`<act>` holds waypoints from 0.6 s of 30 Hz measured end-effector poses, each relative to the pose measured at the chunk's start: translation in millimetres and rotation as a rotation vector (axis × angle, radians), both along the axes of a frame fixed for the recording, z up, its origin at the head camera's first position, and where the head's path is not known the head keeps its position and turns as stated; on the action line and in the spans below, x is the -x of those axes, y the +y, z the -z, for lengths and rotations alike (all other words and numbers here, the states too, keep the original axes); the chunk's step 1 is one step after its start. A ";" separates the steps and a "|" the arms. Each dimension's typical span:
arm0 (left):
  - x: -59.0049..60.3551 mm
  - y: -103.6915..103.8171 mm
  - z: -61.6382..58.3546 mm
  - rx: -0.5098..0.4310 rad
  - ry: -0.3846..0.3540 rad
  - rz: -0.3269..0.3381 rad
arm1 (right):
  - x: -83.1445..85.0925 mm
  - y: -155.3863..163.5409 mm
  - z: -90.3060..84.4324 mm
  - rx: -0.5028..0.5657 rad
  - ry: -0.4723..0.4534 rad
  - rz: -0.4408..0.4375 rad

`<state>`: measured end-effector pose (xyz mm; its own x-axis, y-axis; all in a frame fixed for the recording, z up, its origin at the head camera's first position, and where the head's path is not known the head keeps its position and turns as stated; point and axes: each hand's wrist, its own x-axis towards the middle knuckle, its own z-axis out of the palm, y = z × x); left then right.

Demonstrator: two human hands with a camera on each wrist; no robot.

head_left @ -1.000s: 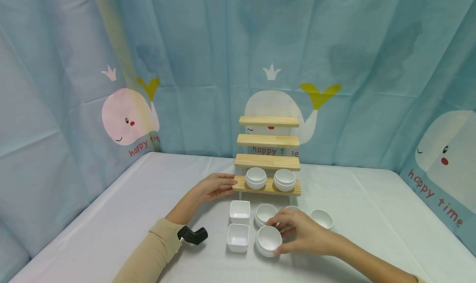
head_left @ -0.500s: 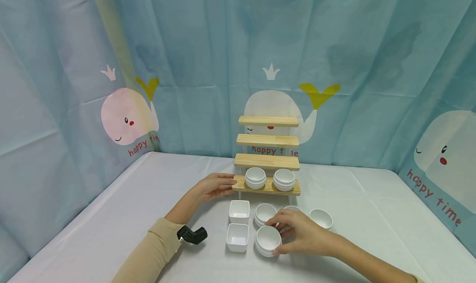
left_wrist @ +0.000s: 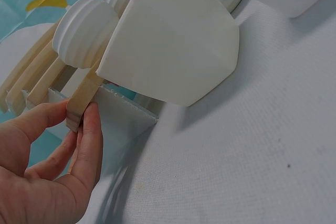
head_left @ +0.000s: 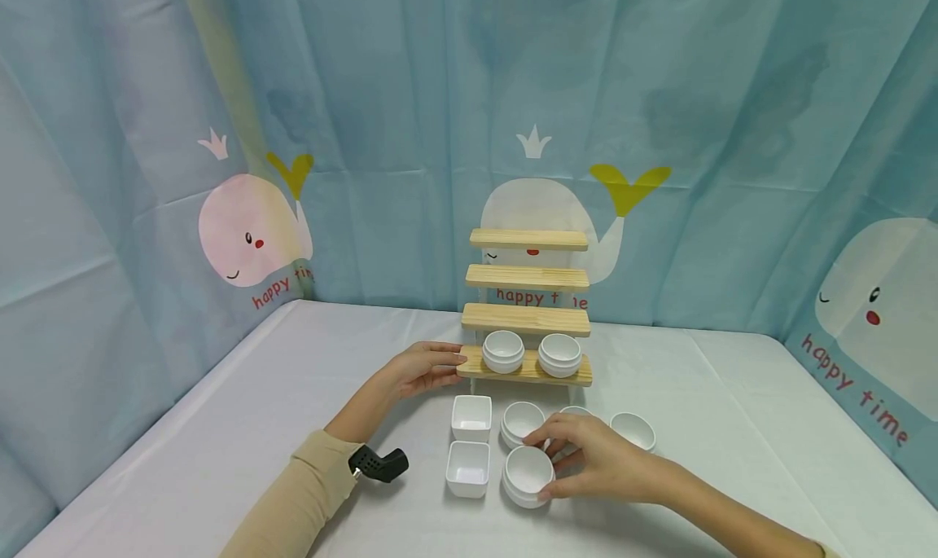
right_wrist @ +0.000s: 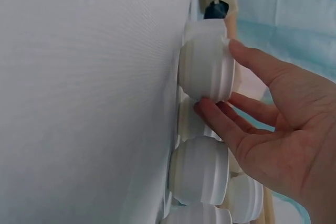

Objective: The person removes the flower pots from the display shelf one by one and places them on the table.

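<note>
A stepped wooden rack [head_left: 529,275] with several shelves stands mid-table, and two white round bowls [head_left: 504,350] sit on its lowest shelf. My left hand [head_left: 450,364] pinches the left end of that shelf [left_wrist: 79,109], thumb [left_wrist: 90,145] underneath. In front of the rack, my right hand [head_left: 545,468] grips a ribbed white round bowl [head_left: 526,470] that rests on the table. The right wrist view shows that bowl [right_wrist: 207,66] held between the thumb and fingers.
Two white square dishes [head_left: 472,417] [head_left: 468,467] lie left of the held bowl. More round bowls [head_left: 522,421] [head_left: 634,430] sit behind it, one partly hidden by my hand. The white table [head_left: 234,428] is walled in by a blue whale-print curtain [head_left: 366,134].
</note>
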<state>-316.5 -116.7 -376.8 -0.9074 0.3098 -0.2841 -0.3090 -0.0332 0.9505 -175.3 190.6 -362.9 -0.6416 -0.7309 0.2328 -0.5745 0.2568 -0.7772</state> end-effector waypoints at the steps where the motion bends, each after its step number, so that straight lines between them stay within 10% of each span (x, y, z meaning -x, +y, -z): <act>1: 0.1 0.0 0.1 0.000 0.000 0.000 | 0.1 0.3 -0.7 0.002 -0.001 -0.002; 18: -1.0 1.3 -0.6 0.007 -0.014 -0.017 | 1.8 4.3 -11.2 0.054 -0.080 -0.010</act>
<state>-315.6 -115.4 -376.2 -0.9083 0.2926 -0.2989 -0.3217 -0.0322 0.9463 -177.1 194.9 -351.7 -0.6522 -0.7253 0.2206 -0.5127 0.2076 -0.8331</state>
